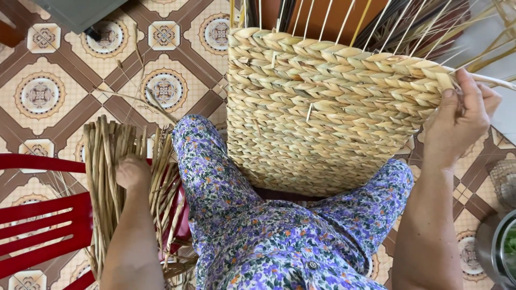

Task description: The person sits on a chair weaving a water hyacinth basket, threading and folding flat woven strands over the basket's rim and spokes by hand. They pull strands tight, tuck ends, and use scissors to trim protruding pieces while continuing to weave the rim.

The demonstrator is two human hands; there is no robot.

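Head view: half-woven straw basket (322, 113) propped between floral-trousered knees at 12 o'clock. Right hand (459, 121) at 3 o'clock, fingers pinched shut on the basket rim. Left hand (133, 172) at 9 o'clock, fingers buried in the dried straw bundle (110, 177) on a red chair (37, 225); grip unclear.

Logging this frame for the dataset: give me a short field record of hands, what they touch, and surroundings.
left hand: reaching into the straw bundle, fingers buried in the strands
right hand: pinching the basket rim at its right corner
basket: half-woven, propped against the knees, bare stakes sticking up past the rim
bundle: lies on a red chair
floor: patterned tiles
clothing: purple floral trousers
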